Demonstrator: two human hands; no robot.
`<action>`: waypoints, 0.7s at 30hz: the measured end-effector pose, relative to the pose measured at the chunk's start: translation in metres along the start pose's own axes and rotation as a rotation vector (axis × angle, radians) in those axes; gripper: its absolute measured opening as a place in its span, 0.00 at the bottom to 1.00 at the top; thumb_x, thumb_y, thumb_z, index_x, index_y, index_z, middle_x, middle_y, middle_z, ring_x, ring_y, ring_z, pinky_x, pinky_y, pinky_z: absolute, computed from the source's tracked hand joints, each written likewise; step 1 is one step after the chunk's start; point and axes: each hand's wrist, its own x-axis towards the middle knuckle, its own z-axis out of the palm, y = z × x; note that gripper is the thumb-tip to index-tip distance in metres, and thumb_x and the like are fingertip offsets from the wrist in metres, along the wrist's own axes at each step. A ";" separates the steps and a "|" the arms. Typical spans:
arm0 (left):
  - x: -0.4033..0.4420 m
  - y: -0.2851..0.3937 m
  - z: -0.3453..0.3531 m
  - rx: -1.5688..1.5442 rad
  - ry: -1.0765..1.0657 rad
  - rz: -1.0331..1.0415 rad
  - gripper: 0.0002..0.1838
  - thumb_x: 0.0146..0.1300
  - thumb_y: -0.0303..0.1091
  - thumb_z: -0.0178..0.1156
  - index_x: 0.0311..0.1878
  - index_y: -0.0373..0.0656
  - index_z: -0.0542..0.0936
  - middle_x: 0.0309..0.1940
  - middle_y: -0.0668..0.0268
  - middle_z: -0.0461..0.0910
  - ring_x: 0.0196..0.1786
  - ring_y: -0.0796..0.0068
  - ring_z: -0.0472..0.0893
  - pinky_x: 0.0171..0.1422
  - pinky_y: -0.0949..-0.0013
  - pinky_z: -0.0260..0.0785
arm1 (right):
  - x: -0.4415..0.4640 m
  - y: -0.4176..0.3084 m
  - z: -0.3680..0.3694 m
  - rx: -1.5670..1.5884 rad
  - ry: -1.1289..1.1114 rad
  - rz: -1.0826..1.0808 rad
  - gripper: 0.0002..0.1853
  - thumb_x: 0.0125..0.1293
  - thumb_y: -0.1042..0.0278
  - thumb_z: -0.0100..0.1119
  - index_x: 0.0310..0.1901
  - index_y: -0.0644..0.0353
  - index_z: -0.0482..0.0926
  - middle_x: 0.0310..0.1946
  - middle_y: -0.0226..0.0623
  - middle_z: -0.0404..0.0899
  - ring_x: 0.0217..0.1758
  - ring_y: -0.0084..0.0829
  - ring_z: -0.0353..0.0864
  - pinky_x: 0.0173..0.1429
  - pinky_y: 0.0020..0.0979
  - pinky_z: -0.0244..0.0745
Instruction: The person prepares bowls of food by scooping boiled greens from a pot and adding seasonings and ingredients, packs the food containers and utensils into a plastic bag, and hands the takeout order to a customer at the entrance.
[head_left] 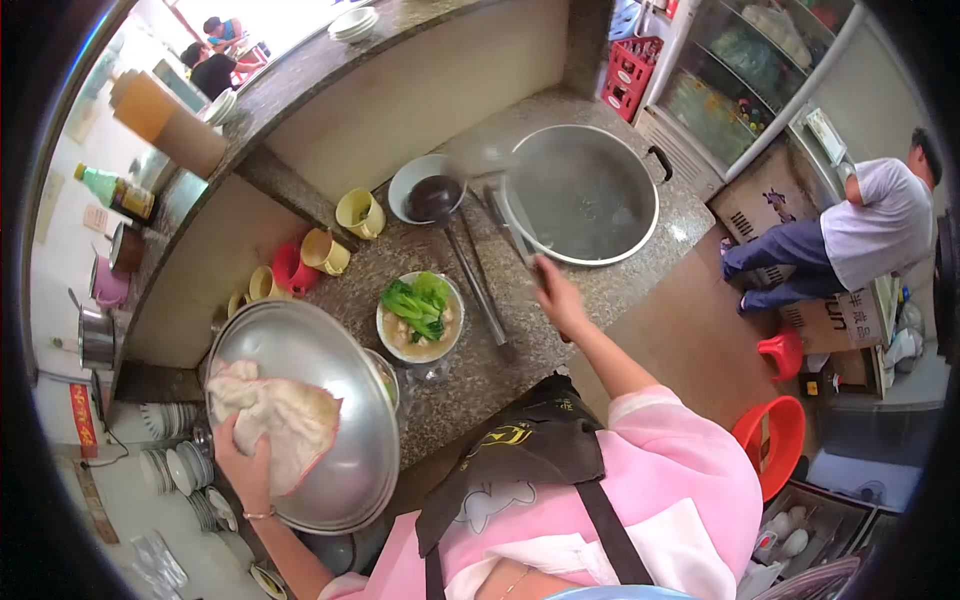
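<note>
My left hand (pixel 245 462) is closed on a pale cloth (pixel 285 420), which lies against a large round metal lid (pixel 345 440). My right hand (pixel 560 298) grips the handle of a long utensil (pixel 510 225) whose far end is blurred at the near rim of a big steaming pot (pixel 580 195). Between my hands, a white bowl (pixel 420 352) holds leafy greens (pixel 418 305) and pale pieces in broth. A dark ladle (pixel 435 200) rests over another bowl (pixel 405 182), its long handle pointing towards me.
Yellow cups (pixel 360 214) and a red cup (pixel 293 270) line the counter's (pixel 620 295) back wall. Stacked plates (pixel 160 470) stand at left. At right are a person (pixel 870 225), a glass-door fridge (pixel 750 75) and a red basin (pixel 770 450). More people sit beyond the ledge.
</note>
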 end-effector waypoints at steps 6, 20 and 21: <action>0.064 0.151 0.097 -0.114 -0.177 0.312 0.24 0.39 0.27 0.64 0.45 0.35 0.74 0.38 0.55 0.72 0.43 0.55 0.74 0.51 0.61 0.67 | 0.045 0.032 0.052 -0.011 -0.092 -0.220 0.31 0.59 0.62 0.57 0.64 0.48 0.58 0.47 0.45 0.77 0.45 0.49 0.78 0.46 0.44 0.74; 0.141 0.516 0.479 -0.020 -0.598 0.836 0.29 0.46 0.44 0.63 0.51 0.39 0.76 0.45 0.51 0.73 0.49 0.51 0.74 0.54 0.58 0.69 | -0.187 0.247 -0.129 0.053 0.290 0.571 0.15 0.59 0.70 0.55 0.49 0.59 0.77 0.37 0.44 0.79 0.38 0.37 0.80 0.44 0.34 0.76; 0.140 0.525 0.496 -0.003 -0.630 0.869 0.29 0.46 0.44 0.63 0.51 0.39 0.76 0.45 0.51 0.73 0.49 0.51 0.74 0.54 0.58 0.69 | -0.214 0.252 -0.154 0.080 0.336 0.685 0.13 0.60 0.69 0.52 0.47 0.59 0.77 0.42 0.45 0.79 0.44 0.42 0.79 0.49 0.38 0.74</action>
